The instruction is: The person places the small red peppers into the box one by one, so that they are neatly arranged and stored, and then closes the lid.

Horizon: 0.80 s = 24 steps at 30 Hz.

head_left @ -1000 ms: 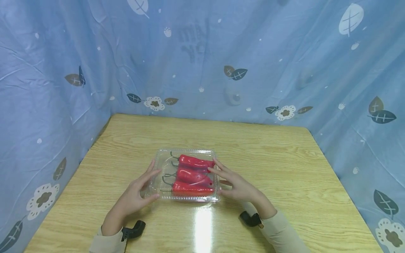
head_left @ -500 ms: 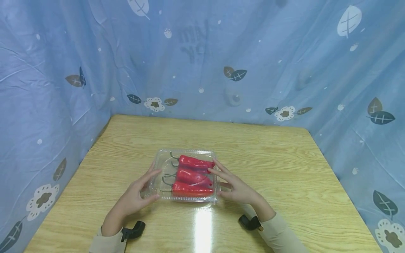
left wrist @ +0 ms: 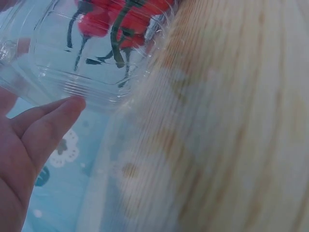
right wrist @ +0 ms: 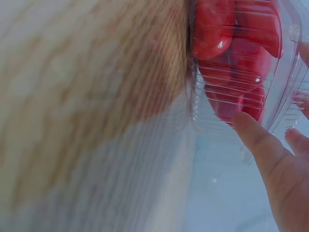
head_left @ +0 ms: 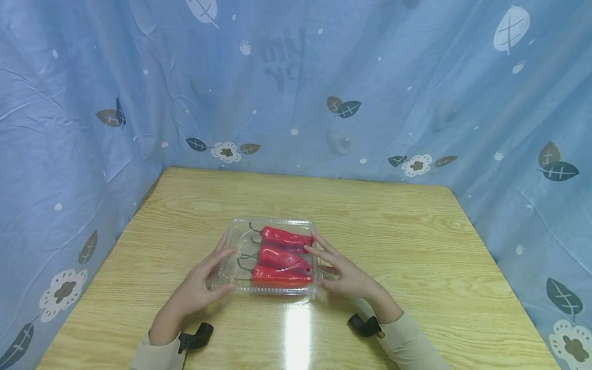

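A clear plastic box [head_left: 277, 291] with a ribbed rim and its lid down sits on the table. Inside lie several red peppers [head_left: 282, 257], their dark green stems pointing left. My left hand [head_left: 196, 288] holds the box's left end, thumb by the front corner and fingers along the side and lid edge. At the opposite end, my right hand [head_left: 349, 275] holds the box with spread fingers, two of them over the lid's edge. In the right wrist view, one finger [right wrist: 260, 140] touches the ribbed wall [right wrist: 231, 92]. Part of each hand is hidden.
The wooden table [head_left: 370, 221] extends behind and to both sides of the box. Blue patterned curtains [head_left: 296, 103] hang behind it and along both sides. Black devices [head_left: 196, 336] are strapped to the wrists. A bright reflection lies on the tabletop in front.
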Each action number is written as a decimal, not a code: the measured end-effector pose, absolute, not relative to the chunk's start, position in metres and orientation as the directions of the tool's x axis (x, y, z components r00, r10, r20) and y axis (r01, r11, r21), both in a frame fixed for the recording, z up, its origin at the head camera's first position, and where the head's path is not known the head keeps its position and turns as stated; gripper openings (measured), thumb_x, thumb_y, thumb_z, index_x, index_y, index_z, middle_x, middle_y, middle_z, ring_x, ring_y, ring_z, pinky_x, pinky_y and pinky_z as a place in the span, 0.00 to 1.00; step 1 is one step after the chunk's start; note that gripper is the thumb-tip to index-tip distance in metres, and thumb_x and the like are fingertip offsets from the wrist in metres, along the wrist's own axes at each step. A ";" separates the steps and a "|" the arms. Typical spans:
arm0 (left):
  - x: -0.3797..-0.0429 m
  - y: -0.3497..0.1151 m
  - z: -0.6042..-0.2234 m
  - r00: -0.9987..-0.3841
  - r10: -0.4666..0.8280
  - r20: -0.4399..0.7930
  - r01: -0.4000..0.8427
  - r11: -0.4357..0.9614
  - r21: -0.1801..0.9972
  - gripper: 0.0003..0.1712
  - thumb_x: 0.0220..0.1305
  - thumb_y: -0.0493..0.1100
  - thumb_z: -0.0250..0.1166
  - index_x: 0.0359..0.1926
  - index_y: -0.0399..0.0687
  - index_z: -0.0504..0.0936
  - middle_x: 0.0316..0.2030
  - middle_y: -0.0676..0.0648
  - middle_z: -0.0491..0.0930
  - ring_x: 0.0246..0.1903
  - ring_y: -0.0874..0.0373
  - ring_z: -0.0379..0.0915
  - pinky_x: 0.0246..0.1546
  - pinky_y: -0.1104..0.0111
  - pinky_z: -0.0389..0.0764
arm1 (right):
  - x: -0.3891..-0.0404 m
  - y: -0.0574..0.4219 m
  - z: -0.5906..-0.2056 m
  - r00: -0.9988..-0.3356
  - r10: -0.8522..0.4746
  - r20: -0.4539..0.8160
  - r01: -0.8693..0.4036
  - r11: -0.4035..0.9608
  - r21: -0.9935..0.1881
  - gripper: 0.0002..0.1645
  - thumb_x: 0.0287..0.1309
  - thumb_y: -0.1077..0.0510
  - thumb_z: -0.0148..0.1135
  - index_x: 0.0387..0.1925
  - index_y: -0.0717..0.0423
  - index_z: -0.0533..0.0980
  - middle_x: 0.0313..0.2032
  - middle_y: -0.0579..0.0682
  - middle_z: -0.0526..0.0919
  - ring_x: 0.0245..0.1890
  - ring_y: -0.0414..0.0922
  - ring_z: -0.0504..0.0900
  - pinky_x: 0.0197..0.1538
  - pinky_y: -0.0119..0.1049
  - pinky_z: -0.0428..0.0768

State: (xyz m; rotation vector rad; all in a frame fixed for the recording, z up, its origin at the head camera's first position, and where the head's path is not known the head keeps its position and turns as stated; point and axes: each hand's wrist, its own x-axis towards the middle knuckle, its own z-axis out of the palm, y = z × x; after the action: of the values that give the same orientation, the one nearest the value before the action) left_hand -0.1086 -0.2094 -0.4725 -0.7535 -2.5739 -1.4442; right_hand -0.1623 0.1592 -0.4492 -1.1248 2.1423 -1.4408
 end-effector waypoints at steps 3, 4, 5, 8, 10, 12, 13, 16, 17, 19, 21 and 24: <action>-0.108 -0.210 -0.472 -0.873 0.374 0.311 0.460 0.425 0.780 0.42 0.52 0.37 0.71 0.68 0.44 0.63 0.75 0.44 0.41 0.66 0.31 0.53 0.47 0.39 0.76 | -0.162 0.159 -0.450 -0.631 -0.759 0.161 -0.430 0.170 -0.887 0.44 0.54 0.70 0.63 0.71 0.58 0.56 0.75 0.59 0.35 0.72 0.61 0.47 0.62 0.56 0.70; -0.108 -0.210 -0.472 -0.875 0.374 0.308 0.458 0.428 0.779 0.42 0.52 0.37 0.71 0.68 0.45 0.63 0.75 0.44 0.41 0.66 0.31 0.53 0.48 0.39 0.76 | -0.162 0.159 -0.450 -0.629 -0.760 0.164 -0.432 0.166 -0.887 0.44 0.54 0.70 0.63 0.71 0.59 0.56 0.75 0.59 0.35 0.72 0.62 0.47 0.62 0.56 0.70; -0.108 -0.211 -0.472 -0.877 0.372 0.304 0.453 0.430 0.781 0.42 0.52 0.38 0.71 0.68 0.46 0.63 0.75 0.45 0.41 0.66 0.32 0.52 0.48 0.40 0.76 | -0.162 0.159 -0.450 -0.627 -0.761 0.165 -0.433 0.164 -0.886 0.44 0.54 0.70 0.63 0.71 0.59 0.56 0.75 0.59 0.34 0.72 0.62 0.46 0.63 0.56 0.70; -0.109 -0.211 -0.471 -0.883 0.372 0.287 0.442 0.451 0.776 0.41 0.54 0.40 0.71 0.68 0.49 0.64 0.75 0.47 0.41 0.67 0.33 0.52 0.49 0.41 0.76 | -0.162 0.159 -0.450 -0.628 -0.762 0.158 -0.430 0.171 -0.886 0.45 0.54 0.70 0.63 0.71 0.58 0.56 0.75 0.58 0.34 0.72 0.61 0.46 0.64 0.56 0.68; -0.110 -0.212 -0.471 -0.886 0.372 0.275 0.435 0.464 0.772 0.40 0.55 0.41 0.71 0.68 0.51 0.64 0.75 0.47 0.41 0.66 0.33 0.53 0.50 0.42 0.77 | -0.163 0.159 -0.450 -0.632 -0.761 0.145 -0.427 0.186 -0.885 0.45 0.54 0.71 0.63 0.71 0.56 0.56 0.75 0.57 0.34 0.73 0.59 0.46 0.65 0.55 0.67; -0.111 -0.213 -0.471 -0.891 0.371 0.262 0.425 0.478 0.769 0.40 0.55 0.43 0.70 0.68 0.53 0.64 0.75 0.48 0.41 0.66 0.33 0.53 0.50 0.43 0.77 | -0.164 0.158 -0.449 -0.638 -0.759 0.131 -0.426 0.206 -0.881 0.46 0.54 0.70 0.63 0.72 0.54 0.56 0.75 0.56 0.34 0.73 0.58 0.45 0.66 0.54 0.65; -0.111 -0.213 -0.471 -0.892 0.371 0.259 0.424 0.484 0.766 0.40 0.56 0.43 0.70 0.68 0.53 0.64 0.75 0.47 0.42 0.66 0.33 0.53 0.51 0.43 0.77 | -0.164 0.158 -0.449 -0.642 -0.757 0.124 -0.426 0.218 -0.878 0.46 0.54 0.70 0.63 0.72 0.52 0.56 0.75 0.54 0.34 0.73 0.57 0.45 0.66 0.54 0.65; -0.112 -0.214 -0.471 -0.891 0.374 0.257 0.426 0.495 0.757 0.40 0.55 0.43 0.70 0.68 0.54 0.64 0.75 0.47 0.42 0.66 0.34 0.53 0.52 0.43 0.76 | -0.164 0.158 -0.449 -0.648 -0.754 0.104 -0.427 0.246 -0.870 0.45 0.55 0.68 0.63 0.72 0.50 0.56 0.75 0.51 0.33 0.73 0.57 0.43 0.67 0.53 0.64; -0.113 -0.214 -0.472 -0.891 0.375 0.256 0.427 0.498 0.755 0.40 0.55 0.43 0.70 0.68 0.54 0.64 0.75 0.46 0.42 0.67 0.34 0.53 0.52 0.43 0.76 | -0.164 0.159 -0.449 -0.648 -0.755 0.100 -0.426 0.250 -0.870 0.45 0.56 0.67 0.63 0.72 0.50 0.55 0.76 0.51 0.33 0.73 0.58 0.43 0.67 0.53 0.64; -0.113 -0.215 -0.472 -0.888 0.381 0.256 0.431 0.501 0.751 0.41 0.55 0.43 0.70 0.68 0.53 0.64 0.75 0.46 0.42 0.67 0.34 0.53 0.53 0.43 0.75 | -0.164 0.159 -0.450 -0.647 -0.757 0.090 -0.424 0.259 -0.868 0.45 0.57 0.65 0.63 0.72 0.49 0.55 0.76 0.50 0.33 0.73 0.59 0.44 0.67 0.53 0.64; -0.113 -0.214 -0.471 -0.887 0.387 0.251 0.430 0.496 0.754 0.41 0.56 0.43 0.70 0.68 0.51 0.63 0.75 0.45 0.41 0.67 0.34 0.53 0.53 0.44 0.75 | -0.165 0.160 -0.451 -0.646 -0.757 0.094 -0.436 0.266 -0.860 0.45 0.57 0.64 0.63 0.72 0.50 0.54 0.75 0.51 0.33 0.73 0.60 0.45 0.66 0.55 0.64; -0.113 -0.214 -0.470 -0.891 0.386 0.237 0.417 0.494 0.763 0.41 0.57 0.44 0.69 0.69 0.51 0.62 0.75 0.45 0.40 0.66 0.33 0.53 0.54 0.45 0.74 | -0.167 0.161 -0.450 -0.650 -0.752 0.108 -0.465 0.282 -0.839 0.45 0.57 0.62 0.64 0.72 0.50 0.54 0.75 0.53 0.34 0.72 0.60 0.46 0.65 0.56 0.66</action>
State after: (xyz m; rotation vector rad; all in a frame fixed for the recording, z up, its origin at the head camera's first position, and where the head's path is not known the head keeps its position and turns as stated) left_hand -0.1134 -0.2136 -0.4697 -0.7221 -2.6856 -1.3863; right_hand -0.1667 0.1610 -0.4501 -1.1094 2.2468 -1.3081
